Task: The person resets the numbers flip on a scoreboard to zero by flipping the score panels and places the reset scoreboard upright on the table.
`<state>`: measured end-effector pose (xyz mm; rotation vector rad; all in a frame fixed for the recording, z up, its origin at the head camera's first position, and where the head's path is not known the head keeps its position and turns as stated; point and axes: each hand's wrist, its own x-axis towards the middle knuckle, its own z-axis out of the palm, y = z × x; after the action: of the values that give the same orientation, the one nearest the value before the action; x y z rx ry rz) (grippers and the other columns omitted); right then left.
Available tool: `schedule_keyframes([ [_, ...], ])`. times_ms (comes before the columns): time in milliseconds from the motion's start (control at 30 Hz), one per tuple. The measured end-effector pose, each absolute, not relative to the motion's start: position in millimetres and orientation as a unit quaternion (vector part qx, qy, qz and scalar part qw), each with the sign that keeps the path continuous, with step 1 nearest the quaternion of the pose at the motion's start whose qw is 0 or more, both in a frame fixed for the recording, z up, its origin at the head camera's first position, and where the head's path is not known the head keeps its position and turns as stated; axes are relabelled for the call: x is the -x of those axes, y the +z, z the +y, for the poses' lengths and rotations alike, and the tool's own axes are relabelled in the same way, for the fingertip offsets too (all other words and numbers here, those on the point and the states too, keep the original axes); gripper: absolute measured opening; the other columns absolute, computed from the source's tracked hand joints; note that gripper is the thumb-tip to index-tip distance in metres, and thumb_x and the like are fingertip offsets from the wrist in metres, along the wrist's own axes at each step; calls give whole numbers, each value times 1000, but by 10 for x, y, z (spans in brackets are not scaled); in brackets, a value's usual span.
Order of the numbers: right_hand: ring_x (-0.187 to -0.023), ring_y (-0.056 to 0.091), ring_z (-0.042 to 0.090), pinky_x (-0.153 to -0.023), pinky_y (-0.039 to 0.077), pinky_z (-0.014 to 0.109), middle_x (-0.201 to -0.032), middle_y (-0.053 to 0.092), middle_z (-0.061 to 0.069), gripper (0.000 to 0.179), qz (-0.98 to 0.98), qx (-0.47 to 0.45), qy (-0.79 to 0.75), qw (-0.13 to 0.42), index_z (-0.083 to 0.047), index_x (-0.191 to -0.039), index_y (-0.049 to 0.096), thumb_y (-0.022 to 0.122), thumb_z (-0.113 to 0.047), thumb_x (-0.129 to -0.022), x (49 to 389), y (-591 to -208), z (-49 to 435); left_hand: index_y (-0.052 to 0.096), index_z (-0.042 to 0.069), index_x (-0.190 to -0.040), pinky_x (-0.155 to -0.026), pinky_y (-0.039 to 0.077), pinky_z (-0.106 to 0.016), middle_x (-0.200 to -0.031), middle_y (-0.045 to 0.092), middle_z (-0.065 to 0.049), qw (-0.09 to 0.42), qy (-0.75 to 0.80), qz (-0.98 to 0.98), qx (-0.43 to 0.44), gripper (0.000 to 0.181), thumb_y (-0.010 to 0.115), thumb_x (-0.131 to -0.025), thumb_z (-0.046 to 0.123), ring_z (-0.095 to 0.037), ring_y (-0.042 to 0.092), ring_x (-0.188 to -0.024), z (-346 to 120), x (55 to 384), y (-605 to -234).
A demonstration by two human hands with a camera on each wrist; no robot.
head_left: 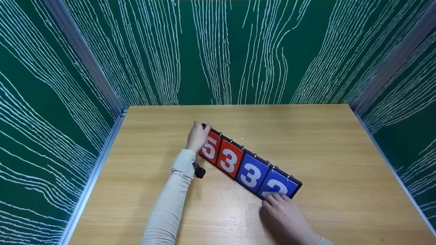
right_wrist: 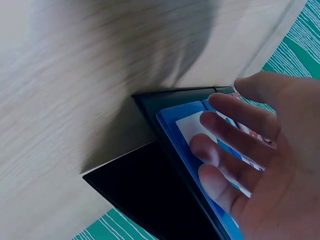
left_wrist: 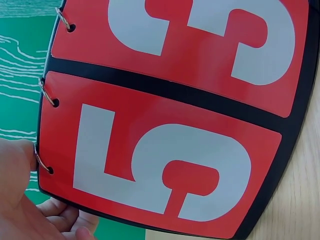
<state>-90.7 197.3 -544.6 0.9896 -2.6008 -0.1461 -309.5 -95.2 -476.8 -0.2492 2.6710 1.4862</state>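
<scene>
Watching from my end, I see the black flip scoreboard with white-numbered cards (head_left: 240, 164) set slantwise on the pale wood-grain bench (head_left: 143, 163), its plain black rear panel (right_wrist: 147, 195) spread from the front like a tent. The cards hang from silver metal rings (head_left: 255, 156): a red 5 (head_left: 208, 147), a red 3 (head_left: 229, 160), a blue 3 (head_left: 252, 173), a blue 2 (head_left: 277, 185).

The left hand (head_left: 198, 136) has its fingers clamped on the scoreboard's upper left corner. The right hand (head_left: 284, 211) has its fingers loosely bent and apart, tips at the lower part of the blue 2; how firmly they touch I cannot tell.

I judge the unfolding done and all four digits showing. No card looks lifted, so work at the blue 2 seems left, and then letting go.
</scene>
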Motion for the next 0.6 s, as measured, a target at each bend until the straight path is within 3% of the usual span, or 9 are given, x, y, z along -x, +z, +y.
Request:
schedule_keyframes([
  [233,-88,64,23,-80,54,40,-95,69,5,19,-921,-348,-37,172,-11,-90,67,73,-6,-73,913,-5399,1947,44,2,-133,-103,47,-41,-121,56,-14,38,493,865,84,47,44,-107,41,-24,54,-110,-955,3096,-4769],
  [467,-92,66,23,-85,56,43,-97,70,4,16,-934,-338,-4,118,-12,-96,70,76,-18,-82,912,-5328,1928,42,3,-137,-104,47,-42,-124,56,-14,46,491,866,86,50,43,-107,44,-24,55,-112,-953,3096,-4772],
  [600,-89,67,20,-83,56,41,-93,72,1,19,-924,-344,26,163,-13,-92,70,81,-24,-81,917,-5327,1919,45,1,-130,-99,47,-41,-116,56,-14,32,476,876,71,47,44,-107,41,-25,54,-105,-957,3104,-4774],
])
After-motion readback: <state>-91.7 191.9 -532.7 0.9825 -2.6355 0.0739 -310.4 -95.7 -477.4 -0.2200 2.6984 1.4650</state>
